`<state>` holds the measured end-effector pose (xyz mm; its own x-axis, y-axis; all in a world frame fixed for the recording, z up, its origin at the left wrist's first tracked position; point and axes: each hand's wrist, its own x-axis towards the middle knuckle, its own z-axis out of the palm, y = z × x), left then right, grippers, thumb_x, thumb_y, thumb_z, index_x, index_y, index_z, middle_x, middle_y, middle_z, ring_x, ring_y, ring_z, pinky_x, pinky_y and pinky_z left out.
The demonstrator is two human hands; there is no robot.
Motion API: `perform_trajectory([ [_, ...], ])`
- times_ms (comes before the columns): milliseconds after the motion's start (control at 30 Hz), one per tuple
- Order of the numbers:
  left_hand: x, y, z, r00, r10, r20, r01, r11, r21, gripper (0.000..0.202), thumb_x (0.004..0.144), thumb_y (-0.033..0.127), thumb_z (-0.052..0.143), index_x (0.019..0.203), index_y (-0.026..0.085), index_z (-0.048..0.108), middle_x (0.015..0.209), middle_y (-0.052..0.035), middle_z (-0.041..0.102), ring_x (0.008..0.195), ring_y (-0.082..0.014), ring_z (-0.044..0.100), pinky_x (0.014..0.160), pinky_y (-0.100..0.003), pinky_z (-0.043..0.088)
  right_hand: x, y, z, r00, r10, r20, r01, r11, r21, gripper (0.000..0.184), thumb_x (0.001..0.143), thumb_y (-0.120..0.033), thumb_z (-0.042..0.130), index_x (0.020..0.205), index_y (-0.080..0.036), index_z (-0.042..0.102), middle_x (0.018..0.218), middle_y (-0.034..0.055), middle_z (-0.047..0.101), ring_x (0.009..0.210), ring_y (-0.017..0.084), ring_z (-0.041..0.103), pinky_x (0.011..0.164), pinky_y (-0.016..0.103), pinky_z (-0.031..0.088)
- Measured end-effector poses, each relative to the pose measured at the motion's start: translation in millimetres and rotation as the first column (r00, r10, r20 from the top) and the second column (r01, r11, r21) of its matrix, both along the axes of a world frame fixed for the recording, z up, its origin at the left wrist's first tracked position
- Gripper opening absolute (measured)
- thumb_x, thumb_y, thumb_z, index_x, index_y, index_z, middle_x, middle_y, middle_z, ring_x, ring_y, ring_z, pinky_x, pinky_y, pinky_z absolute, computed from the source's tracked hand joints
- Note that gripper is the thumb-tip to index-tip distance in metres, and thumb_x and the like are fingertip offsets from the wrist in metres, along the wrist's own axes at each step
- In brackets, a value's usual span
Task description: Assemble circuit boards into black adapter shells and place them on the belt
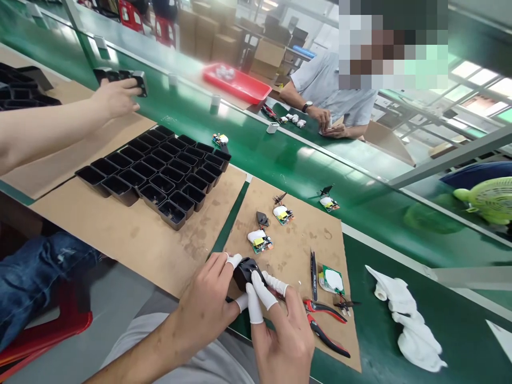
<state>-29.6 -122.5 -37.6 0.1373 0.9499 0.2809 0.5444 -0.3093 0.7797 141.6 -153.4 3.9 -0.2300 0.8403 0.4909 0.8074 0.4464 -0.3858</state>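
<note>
Cardboard mat [298, 256]: left hand [208, 306], right hand [284, 336] both pinch black housing [247, 271], fingers curled.

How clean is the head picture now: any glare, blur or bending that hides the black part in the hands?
Head view: even light, soft shadows; the left hand, right hand and black housing are sharp. Head view: white glare streaks the green belt near the red tray. Head view: wide-lens bending tilts the belt, far background washed out.
</note>
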Motion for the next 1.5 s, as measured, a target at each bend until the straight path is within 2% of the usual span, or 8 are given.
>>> perform_trajectory([
  [167, 1, 1, 1.5, 1.000, 0.009, 0.027, -0.009, 1.000, 0.026, 0.041, 0.078, 0.002, 0.065, 0.112, 0.025, 0.057, 0.109, -0.0064, 0.071, 0.102, -0.0320, 0.070, 0.086, -0.045, 0.062, -1, 0, 3.3, 1.000, 0.010, -0.007, -0.011, 0.998, -0.069, 0.042, 0.111, -0.011, 0.064, 0.148, -0.026, 0.075, 0.120, 0.0130, 0.071, 0.110, 0.026, 0.076, 0.085, 0.034, 0.067],
  [400, 0, 0, 27.2, 0.990, 0.039, 0.136, -0.054, 0.992, 0.111, 0.048, 0.071, -0.001, 0.062, 0.112, 0.024, 0.061, 0.101, -0.0048, 0.074, 0.094, -0.0283, 0.072, 0.081, -0.039, 0.062, 3, -4, 21.4, 0.997, 0.013, -0.079, -0.017, 0.999, -0.045, 0.045, 0.113, -0.012, 0.063, 0.151, -0.033, 0.076, 0.124, 0.0107, 0.073, 0.115, 0.025, 0.077, 0.094, 0.033, 0.065],
  [600, 8, -5, 8.9, 0.995, 0.072, 0.076, -0.078, 0.993, 0.086, 0.046, 0.062, -0.001, 0.063, 0.100, 0.025, 0.061, 0.090, -0.0020, 0.070, 0.082, -0.0267, 0.068, 0.070, -0.037, 0.058, 0, -10, 2.0, 0.996, 0.008, -0.089, -0.022, 0.988, -0.152, 0.041, 0.114, -0.013, 0.061, 0.149, -0.029, 0.076, 0.115, 0.0114, 0.072, 0.109, 0.025, 0.079, 0.087, 0.034, 0.069],
  [800, 5, -6, 13.2, 0.993, 0.058, 0.101, -0.075, 0.983, 0.170, 0.048, 0.065, 0.001, 0.061, 0.108, 0.022, 0.066, 0.092, -0.0041, 0.073, 0.084, -0.0277, 0.071, 0.070, -0.038, 0.060, 4, -15, -12.2, 0.998, 0.041, 0.043, -0.045, 0.995, 0.088, 0.049, 0.113, -0.013, 0.065, 0.161, -0.025, 0.067, 0.138, 0.0179, 0.073, 0.121, 0.030, 0.081, 0.095, 0.041, 0.072],
  [967, 5, -10, 25.1, 0.990, 0.027, 0.142, -0.060, 0.969, 0.239, 0.062, 0.070, 0.000, 0.064, 0.129, 0.020, 0.067, 0.108, -0.0079, 0.077, 0.103, -0.0289, 0.075, 0.091, -0.040, 0.065, 13, -16, -2.9, 0.991, 0.088, 0.105, -0.110, 0.967, 0.231, 0.064, 0.107, -0.002, 0.068, 0.169, -0.018, 0.060, 0.137, 0.0204, 0.077, 0.124, 0.034, 0.079, 0.099, 0.043, 0.070],
  [1167, 12, -4, 2.9, 0.995, 0.083, 0.060, -0.088, 0.992, 0.093, 0.037, 0.068, -0.001, 0.063, 0.095, 0.025, 0.062, 0.090, -0.0017, 0.067, 0.084, -0.0266, 0.067, 0.071, -0.037, 0.058, 7, -4, -21.7, 0.989, 0.094, 0.113, -0.112, 0.980, 0.166, 0.043, 0.112, -0.007, 0.057, 0.150, -0.017, 0.073, 0.106, 0.0148, 0.079, 0.103, 0.031, 0.080, 0.082, 0.044, 0.072],
  [1333, 11, -5, 8.4, 0.994, 0.080, 0.077, -0.090, 0.987, 0.134, 0.039, 0.065, -0.001, 0.062, 0.095, 0.024, 0.061, 0.092, -0.0031, 0.069, 0.087, -0.0277, 0.068, 0.074, -0.038, 0.059, 9, -10, -23.3, 0.994, 0.076, 0.076, -0.088, 0.982, 0.168, 0.062, 0.110, -0.004, 0.061, 0.169, -0.023, 0.059, 0.130, 0.0188, 0.079, 0.123, 0.033, 0.081, 0.094, 0.045, 0.073],
  [1500, 5, -9, 20.0, 0.994, 0.032, 0.103, -0.047, 0.988, 0.150, 0.051, 0.071, -0.001, 0.063, 0.117, 0.021, 0.066, 0.105, -0.0065, 0.071, 0.100, -0.0301, 0.070, 0.087, -0.044, 0.064, 6, -14, -14.9, 0.997, 0.078, 0.021, -0.080, 0.985, 0.153, 0.075, 0.107, -0.001, 0.065, 0.175, -0.030, 0.052, 0.147, 0.0185, 0.075, 0.139, 0.036, 0.074, 0.105, 0.048, 0.070],
])
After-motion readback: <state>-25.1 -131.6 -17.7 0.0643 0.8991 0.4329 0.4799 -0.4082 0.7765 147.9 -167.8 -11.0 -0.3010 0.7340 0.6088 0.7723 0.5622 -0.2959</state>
